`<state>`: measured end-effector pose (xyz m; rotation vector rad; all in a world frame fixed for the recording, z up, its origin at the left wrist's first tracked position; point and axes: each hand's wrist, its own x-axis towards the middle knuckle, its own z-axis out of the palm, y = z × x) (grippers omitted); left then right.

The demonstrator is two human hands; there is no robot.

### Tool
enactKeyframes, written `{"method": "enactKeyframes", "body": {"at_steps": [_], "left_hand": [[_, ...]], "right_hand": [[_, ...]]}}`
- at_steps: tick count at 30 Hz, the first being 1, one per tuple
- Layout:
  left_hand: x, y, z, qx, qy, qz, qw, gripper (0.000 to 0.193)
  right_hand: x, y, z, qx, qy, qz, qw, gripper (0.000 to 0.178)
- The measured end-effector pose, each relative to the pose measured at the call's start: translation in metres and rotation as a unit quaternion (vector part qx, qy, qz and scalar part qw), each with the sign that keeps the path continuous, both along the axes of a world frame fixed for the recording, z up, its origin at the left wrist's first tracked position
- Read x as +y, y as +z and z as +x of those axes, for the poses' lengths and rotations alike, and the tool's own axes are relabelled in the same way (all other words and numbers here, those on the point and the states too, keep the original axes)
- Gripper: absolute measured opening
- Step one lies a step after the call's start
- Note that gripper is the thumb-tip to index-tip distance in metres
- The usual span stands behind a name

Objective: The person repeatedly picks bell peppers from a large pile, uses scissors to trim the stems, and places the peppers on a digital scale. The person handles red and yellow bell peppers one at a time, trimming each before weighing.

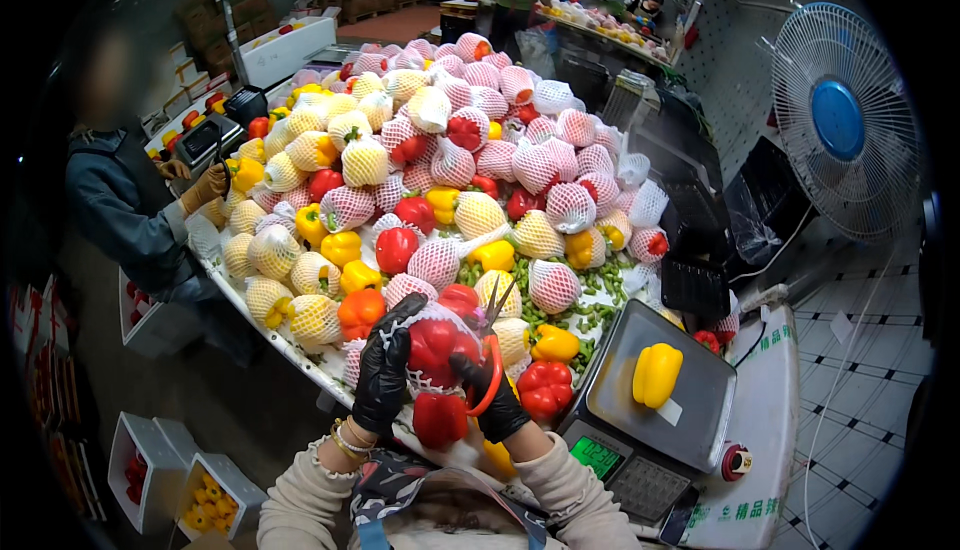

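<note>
My left hand (382, 378), in a black glove, is closed around the side of a red bell pepper (435, 352) partly covered by a white foam net (418, 384). My right hand (497, 408), also gloved in black, grips orange-handled scissors (494, 362), their blades pointing up and slightly apart. The right fingers are close against the pepper's right side; whether they press on it I cannot tell. Just below, between my hands, is a bare red bell pepper (440, 420). Another red pepper (546, 390) lies right of my right hand.
Netted and bare peppers (440, 170) are heaped across the table, with green stem pieces (597, 295) among them. At right, a scale (625, 350) bears a yellow pepper (657, 375); beyond stands a fan (840, 120). A co-worker (125, 210) stands left, above white boxes of peppers (245, 498).
</note>
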<state>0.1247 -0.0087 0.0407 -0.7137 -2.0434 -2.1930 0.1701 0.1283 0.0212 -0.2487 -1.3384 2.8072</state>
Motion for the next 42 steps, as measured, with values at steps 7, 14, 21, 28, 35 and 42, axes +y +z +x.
{"method": "enactKeyframes", "body": {"at_steps": [7,14,21,28,35,42], "left_hand": [[0.009,-0.047,-0.03,-0.001,0.07,-0.088,0.994,0.026],[0.017,-0.097,-0.035,-0.074,-0.033,-0.115,0.99,0.038],[0.015,-0.074,-0.112,0.08,-0.02,-0.199,0.977,0.044],[0.054,-0.103,-0.321,0.27,0.099,-0.316,0.904,0.076],[0.105,-0.062,-0.44,0.126,0.241,-0.615,0.74,0.102],[0.074,-0.102,-0.521,0.2,0.285,-0.623,0.701,0.077]], "right_hand": [[0.018,-0.012,-0.007,-0.043,-0.065,-0.068,0.995,0.026],[0.073,-0.032,-0.021,0.015,-0.114,0.1,0.988,0.07],[0.126,-0.058,-0.09,0.071,-0.225,0.721,0.651,0.093],[0.141,-0.057,-0.074,0.06,-0.3,0.747,0.591,0.072],[0.137,-0.024,-0.011,-0.005,-0.301,0.578,0.758,0.081],[0.129,-0.034,0.026,-0.046,-0.288,0.298,0.909,0.08]]}}
